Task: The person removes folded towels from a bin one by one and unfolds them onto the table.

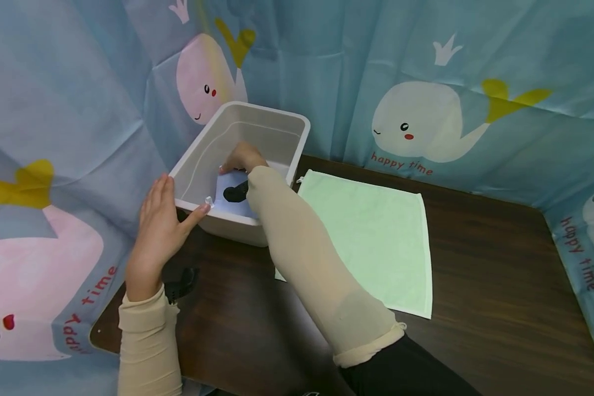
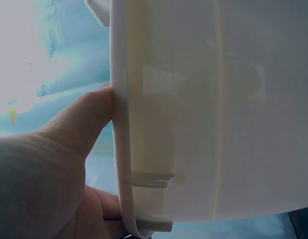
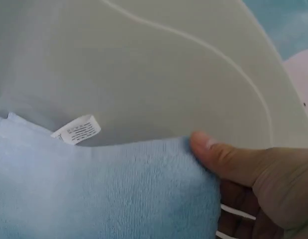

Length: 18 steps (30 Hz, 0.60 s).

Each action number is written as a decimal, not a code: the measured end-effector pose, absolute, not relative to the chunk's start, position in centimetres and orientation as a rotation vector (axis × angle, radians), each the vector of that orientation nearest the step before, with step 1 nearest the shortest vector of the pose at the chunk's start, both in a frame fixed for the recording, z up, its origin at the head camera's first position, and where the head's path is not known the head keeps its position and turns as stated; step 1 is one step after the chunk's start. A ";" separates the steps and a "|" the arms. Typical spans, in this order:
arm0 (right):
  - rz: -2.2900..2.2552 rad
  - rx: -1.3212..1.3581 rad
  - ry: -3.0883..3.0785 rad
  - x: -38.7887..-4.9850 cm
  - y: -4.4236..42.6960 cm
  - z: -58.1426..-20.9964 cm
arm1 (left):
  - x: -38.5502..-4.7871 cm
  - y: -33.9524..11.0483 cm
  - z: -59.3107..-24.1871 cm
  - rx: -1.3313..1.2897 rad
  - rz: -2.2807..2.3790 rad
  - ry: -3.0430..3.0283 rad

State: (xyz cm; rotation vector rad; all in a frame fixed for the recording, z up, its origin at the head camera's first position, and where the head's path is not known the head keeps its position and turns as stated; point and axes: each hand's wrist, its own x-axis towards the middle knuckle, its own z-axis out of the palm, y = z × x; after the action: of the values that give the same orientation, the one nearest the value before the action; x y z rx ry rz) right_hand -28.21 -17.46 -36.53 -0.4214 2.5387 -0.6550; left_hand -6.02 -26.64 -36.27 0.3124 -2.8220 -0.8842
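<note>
A light blue towel (image 3: 119,189) with a white care label (image 3: 79,130) lies inside a pale grey plastic tub (image 1: 188,157). Reaching down into the tub, my right hand (image 1: 245,157) pinches one corner of the towel, thumb on top and fingers behind it. My left hand (image 1: 160,220) rests at the tub's near left corner, its fingers straight along the outside and the thumb on the front rim (image 2: 121,134). In the head view my right forearm hides part of the towel and tub.
A pale green cloth (image 1: 381,236) is spread flat on the dark wooden table (image 1: 490,275), right of the tub. Blue curtains (image 1: 317,66) with printed whales hang behind and on both sides. Black wrist cameras (image 1: 180,283) are worn on both wrists.
</note>
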 end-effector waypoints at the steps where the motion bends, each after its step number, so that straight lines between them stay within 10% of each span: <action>1: -0.690 -0.417 2.511 -28.5 -17.4 -36.6 | -6.1 -26.6 -36.3 0.314 -0.887 -2.825; 18: -1.024 -0.793 2.164 -32.2 -14.8 -32.8 | -7.2 -27.2 -36.4 0.285 -0.915 -2.845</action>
State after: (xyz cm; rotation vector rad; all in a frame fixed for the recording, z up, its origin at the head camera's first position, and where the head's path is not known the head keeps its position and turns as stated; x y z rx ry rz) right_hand -32.21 -14.78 -32.81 -0.7933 2.1638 -1.0237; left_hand -7.23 -27.23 -36.45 0.2847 -2.8447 -0.9148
